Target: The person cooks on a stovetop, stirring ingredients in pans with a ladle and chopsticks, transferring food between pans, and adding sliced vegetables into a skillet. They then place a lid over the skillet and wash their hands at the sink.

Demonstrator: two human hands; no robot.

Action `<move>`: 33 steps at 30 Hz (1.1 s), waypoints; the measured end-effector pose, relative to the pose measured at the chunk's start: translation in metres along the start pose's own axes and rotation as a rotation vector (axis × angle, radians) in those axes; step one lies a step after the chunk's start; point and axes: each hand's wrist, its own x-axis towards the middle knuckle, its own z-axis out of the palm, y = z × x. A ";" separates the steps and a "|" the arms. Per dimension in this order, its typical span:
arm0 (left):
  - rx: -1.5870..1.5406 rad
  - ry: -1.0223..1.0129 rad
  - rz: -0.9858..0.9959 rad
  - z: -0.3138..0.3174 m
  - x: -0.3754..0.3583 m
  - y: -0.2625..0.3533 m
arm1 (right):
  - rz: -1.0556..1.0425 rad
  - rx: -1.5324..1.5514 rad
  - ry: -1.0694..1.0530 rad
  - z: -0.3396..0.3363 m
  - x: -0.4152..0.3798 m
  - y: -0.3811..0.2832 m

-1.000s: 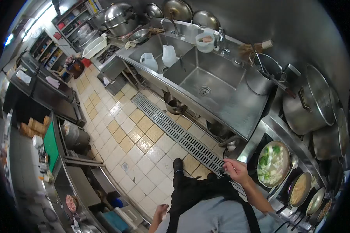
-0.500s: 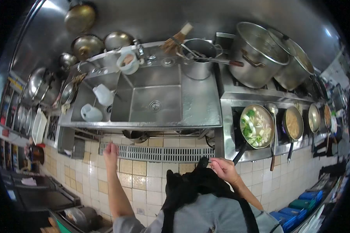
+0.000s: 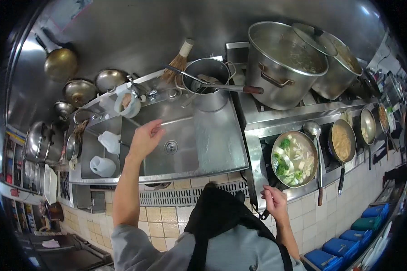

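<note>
My left hand hangs over the large sink basin, near its drain. Its fingers are bent, with a gap at the thumb, and nothing shows in them. Ahead of it a steel pot stands on the counter with wood-handled utensils laid across it. My right hand is closed at the stove's front edge, beside the frying pan of broccoli and pale pieces. A black handle-like part shows just below that hand. Whether my fingers grip it is hidden.
Two big stockpots stand at the back. A ladle lies between the vegetable pan and a pan of brown food. Two white jugs lie in the left basin. A bamboo brush leans behind the steel pot.
My left hand has gone from above the floor to over the sink, its fingers loosening. My right hand has moved right and slightly down, nearer the vegetable pan. The view has turned and shifted.
</note>
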 end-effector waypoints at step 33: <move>-0.126 -0.660 0.597 0.108 0.381 0.036 | 0.716 -0.337 0.228 0.171 0.076 -0.036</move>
